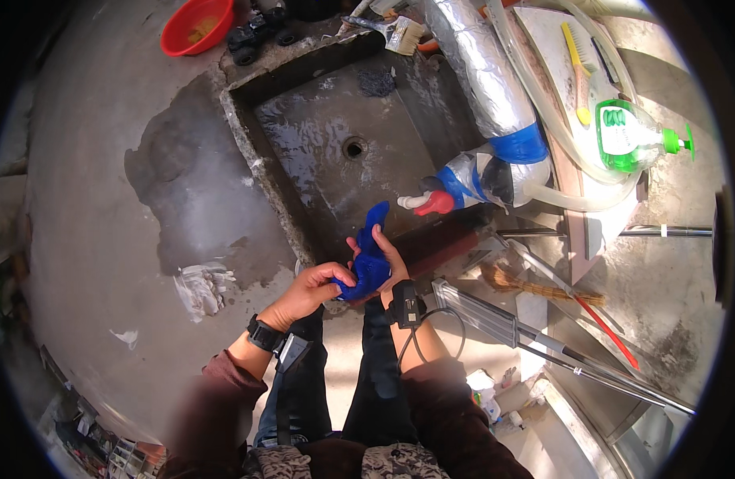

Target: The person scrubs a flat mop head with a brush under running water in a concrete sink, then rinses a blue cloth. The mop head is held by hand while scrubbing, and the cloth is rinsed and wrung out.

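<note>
A dark blue cloth (370,269) is bunched between my hands over the near edge of a low concrete sink. Its lower end is pinched between the thumb and fingers of my left hand (310,290). My right hand (393,257) wraps the cloth from the right with the thumb up, and some of its fingers are hidden behind the cloth. One narrow end sticks up past my right thumb. Beyond lies the wet floor of the concrete sink (319,161), with a round drain hole (354,147). A tap with a red handle (434,203) juts in from the right.
Foil-wrapped pipe (487,72) with blue tape runs along the sink's right side. A green soap bottle (622,136) and a yellow brush (577,72) lie at right. A red basin (194,30), a toy truck (257,36) and a paintbrush (397,35) are at the far side. A squeegee mop (475,305) lies right.
</note>
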The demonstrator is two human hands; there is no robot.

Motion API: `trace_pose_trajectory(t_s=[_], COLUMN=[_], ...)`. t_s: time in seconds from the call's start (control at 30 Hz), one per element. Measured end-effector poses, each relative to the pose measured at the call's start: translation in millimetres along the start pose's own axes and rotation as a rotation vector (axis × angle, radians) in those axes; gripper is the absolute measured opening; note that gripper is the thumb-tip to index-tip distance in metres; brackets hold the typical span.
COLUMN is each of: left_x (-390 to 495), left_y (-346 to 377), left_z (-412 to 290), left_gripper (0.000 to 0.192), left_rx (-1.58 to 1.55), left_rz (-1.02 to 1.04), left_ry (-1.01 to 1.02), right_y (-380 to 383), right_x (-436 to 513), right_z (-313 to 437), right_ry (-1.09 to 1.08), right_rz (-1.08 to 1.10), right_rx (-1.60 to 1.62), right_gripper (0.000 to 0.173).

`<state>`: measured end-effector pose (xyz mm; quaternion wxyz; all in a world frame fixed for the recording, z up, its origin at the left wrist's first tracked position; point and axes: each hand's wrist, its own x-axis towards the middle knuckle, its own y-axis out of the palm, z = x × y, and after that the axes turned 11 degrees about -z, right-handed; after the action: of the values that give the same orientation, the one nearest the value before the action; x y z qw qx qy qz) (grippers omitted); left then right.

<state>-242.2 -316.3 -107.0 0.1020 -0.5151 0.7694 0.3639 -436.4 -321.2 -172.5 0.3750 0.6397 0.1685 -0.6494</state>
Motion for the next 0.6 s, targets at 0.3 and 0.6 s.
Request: trace_pose_trajectory(t_s=[0.3, 0.6], left_x=[21.0, 55.1], left_y=[-27.8, -44.9], left_z=[4.1, 35.7], left_gripper=[0.024, 0.032], left_rx=[-0.096, 0.684], left_rz=[-0.213, -0.473], left_ry=[0.105, -0.010], right_y=[8.9, 9.7], right_x=[-8.7, 6.8], right_z=[8.3, 17.9], right_ry=[-0.159, -0.359], right_rz=[0.079, 0.102], right_rx=[-0.094, -0.257], right_gripper=[0.040, 0.033])
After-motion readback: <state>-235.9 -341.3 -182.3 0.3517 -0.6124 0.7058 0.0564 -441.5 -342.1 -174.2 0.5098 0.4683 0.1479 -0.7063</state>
